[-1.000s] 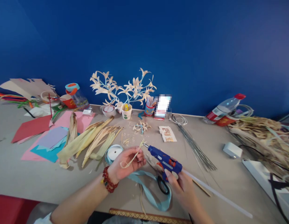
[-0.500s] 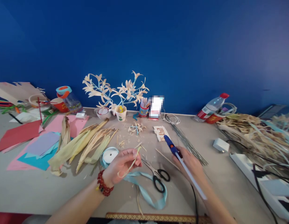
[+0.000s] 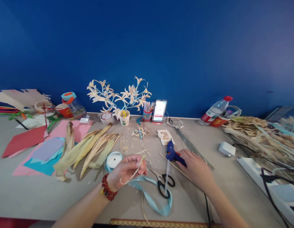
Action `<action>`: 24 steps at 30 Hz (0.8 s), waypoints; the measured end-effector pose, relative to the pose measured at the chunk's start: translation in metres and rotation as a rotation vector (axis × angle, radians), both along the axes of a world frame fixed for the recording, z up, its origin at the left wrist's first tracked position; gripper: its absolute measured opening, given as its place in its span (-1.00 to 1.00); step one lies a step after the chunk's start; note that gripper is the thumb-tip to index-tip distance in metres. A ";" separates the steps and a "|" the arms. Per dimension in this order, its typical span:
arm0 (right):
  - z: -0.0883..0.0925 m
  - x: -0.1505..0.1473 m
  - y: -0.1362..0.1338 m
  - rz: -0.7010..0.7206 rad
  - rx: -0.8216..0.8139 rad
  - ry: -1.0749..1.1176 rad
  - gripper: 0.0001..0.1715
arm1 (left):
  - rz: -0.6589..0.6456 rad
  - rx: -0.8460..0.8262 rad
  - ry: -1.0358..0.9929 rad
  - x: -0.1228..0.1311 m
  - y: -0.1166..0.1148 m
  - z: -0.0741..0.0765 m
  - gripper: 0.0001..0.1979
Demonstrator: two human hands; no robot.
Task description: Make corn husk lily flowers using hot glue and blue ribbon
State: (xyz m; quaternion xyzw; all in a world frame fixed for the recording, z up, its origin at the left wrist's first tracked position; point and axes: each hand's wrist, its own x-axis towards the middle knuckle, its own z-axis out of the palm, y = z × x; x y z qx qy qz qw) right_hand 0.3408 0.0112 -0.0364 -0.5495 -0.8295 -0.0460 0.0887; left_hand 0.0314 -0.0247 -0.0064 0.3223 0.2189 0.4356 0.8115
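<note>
My left hand [image 3: 131, 169], with a red bead bracelet on the wrist, pinches a thin pale green strip of corn husk [image 3: 134, 174] between thumb and fingers. On the table at centre right lies a blue hot glue gun [image 3: 171, 151] on its side, its nozzle at a white patterned card [image 3: 164, 136]. A clear glue stick [image 3: 167, 174] sticks out of its back over the scissors. My right hand [image 3: 195, 166] rests palm down against the gun's handle, fingers loosely extended and not wrapped round it. Black-handled scissors [image 3: 164, 186] and light blue ribbon [image 3: 147, 194] lie between the hands.
Corn husks [image 3: 87, 148] and coloured paper [image 3: 46, 148] lie left. Husk flowers stand in a white cup [image 3: 124, 118] by the wall, near a blurred phone [image 3: 158, 110]. Wires [image 3: 194, 145], a bottle [image 3: 214, 110] and a power strip [image 3: 263, 183] are right.
The glue gun has been turned and laid on its side, its stick swinging left over the scissors. My right hand has loosened from its handle. The left hand keeps its pinch.
</note>
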 end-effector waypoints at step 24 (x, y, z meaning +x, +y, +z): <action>0.075 -0.117 -0.014 0.503 -0.432 1.012 -0.75 | -0.138 -0.080 -0.063 0.004 -0.005 -0.005 -0.77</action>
